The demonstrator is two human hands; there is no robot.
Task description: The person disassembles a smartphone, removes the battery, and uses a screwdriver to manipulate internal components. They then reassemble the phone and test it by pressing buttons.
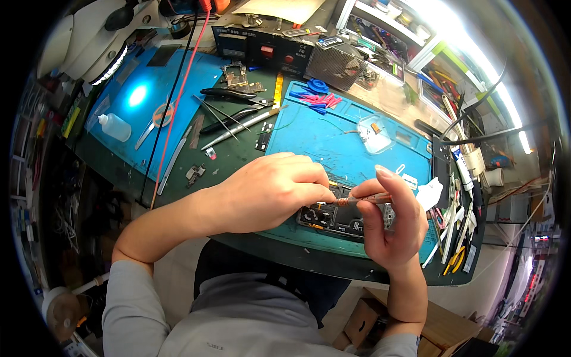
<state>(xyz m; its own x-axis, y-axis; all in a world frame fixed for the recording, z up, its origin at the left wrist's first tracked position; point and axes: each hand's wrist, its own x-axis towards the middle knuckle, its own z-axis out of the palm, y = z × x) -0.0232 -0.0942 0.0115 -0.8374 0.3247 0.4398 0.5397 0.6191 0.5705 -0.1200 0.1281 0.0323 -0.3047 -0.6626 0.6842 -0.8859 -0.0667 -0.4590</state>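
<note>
An opened phone (351, 227) with its dark inner parts bare lies near the front edge of a blue work mat (309, 149). Above it my right hand (395, 229) pinches a slim screwdriver (366, 200) with a copper-brown handle, held almost level, its tip end toward the left. My left hand (267, 193) reaches over the phone's left part, fingers curled and pressed together close to that tip end. Whatever the left fingertips hold is hidden by the hand.
Pliers (229, 94), tweezers and a metal scraper (244, 128) lie left of the mat. Pink and blue clips (318, 98) and a clear dish (375, 134) sit on it. At right is a heap of tools (458, 226). A red cable (181, 98) hangs across the left side.
</note>
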